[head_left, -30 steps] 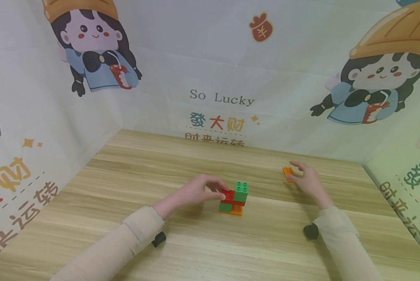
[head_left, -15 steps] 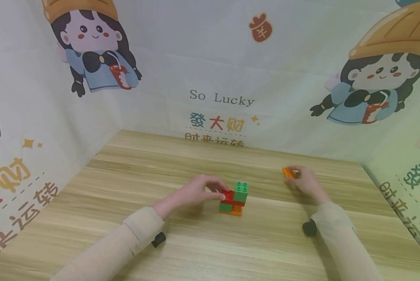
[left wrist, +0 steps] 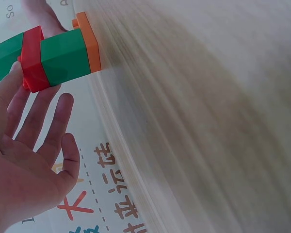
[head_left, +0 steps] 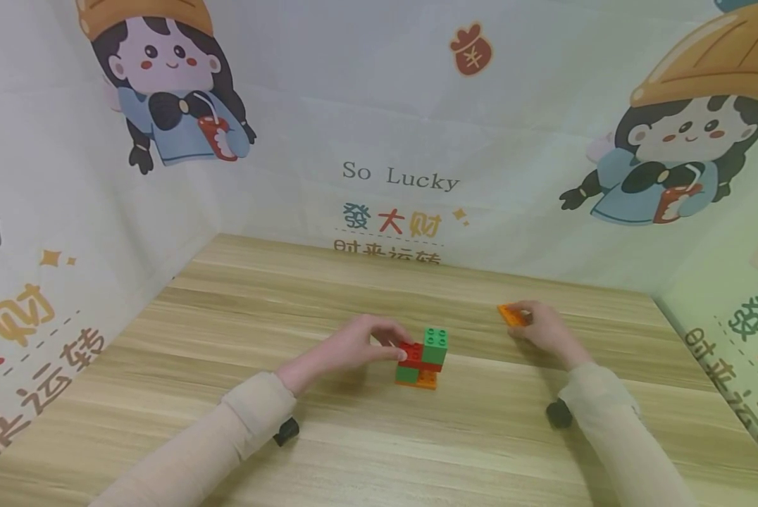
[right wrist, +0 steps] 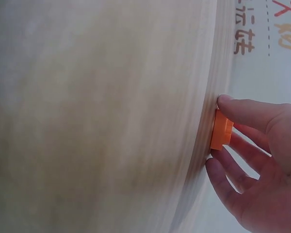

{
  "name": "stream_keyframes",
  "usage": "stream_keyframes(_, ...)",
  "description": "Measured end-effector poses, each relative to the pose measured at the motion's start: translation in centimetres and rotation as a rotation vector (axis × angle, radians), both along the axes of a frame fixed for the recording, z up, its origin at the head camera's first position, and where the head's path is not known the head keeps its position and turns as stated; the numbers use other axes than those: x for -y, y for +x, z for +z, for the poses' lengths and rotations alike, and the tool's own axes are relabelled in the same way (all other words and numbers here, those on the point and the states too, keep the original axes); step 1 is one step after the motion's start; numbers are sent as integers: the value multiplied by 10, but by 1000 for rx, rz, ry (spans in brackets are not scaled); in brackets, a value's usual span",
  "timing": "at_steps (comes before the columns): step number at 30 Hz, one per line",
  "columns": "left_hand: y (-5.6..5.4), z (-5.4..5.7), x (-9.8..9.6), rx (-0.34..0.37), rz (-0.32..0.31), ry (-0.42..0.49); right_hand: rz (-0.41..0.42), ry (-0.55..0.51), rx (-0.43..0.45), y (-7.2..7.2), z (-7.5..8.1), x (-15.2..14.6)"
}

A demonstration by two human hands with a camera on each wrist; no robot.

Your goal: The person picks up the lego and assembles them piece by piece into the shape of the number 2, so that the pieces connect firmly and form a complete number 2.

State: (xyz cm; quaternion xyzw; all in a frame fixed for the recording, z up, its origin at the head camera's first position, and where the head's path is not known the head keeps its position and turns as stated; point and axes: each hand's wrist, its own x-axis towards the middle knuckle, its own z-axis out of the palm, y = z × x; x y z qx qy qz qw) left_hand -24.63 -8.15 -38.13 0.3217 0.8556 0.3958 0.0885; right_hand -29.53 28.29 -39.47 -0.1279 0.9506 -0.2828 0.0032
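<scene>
A small stack of toy building bricks stands upright on the table in the head view. It has an orange flat brick (head_left: 427, 383) at the base, a green brick (head_left: 407, 375), a red brick (head_left: 425, 367), and another green brick (head_left: 435, 345) on top at the right. My left hand (head_left: 352, 343) grips the stack at the red brick's left end; its ring and little fingers extend free in the left wrist view. Farther back at the right, my right hand (head_left: 549, 332) pinches a loose orange flat brick (right wrist: 221, 130) between thumb and fingers, close to the tabletop.
Black cylindrical objects sit under each wrist, one at the left sleeve (head_left: 287, 432) and one at the right sleeve (head_left: 559, 414). A printed cloth (head_left: 290, 141) stands around the wooden table (head_left: 353, 451) at the back and sides.
My right hand has closed its fingers on the loose orange flat brick and shifted it slightly left, turning it a little. The left hand and the stack have stayed in place.
</scene>
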Motion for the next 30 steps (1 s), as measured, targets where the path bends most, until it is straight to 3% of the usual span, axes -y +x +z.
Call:
stream_keyframes(19, 0, 0, 0, -4, 5, -2, 98, 89, -78, 6, 4, 19)
stream_keyframes(30, -1, -1, 0, -7, 0, 5, 99, -7, -117, 12, 3, 23)
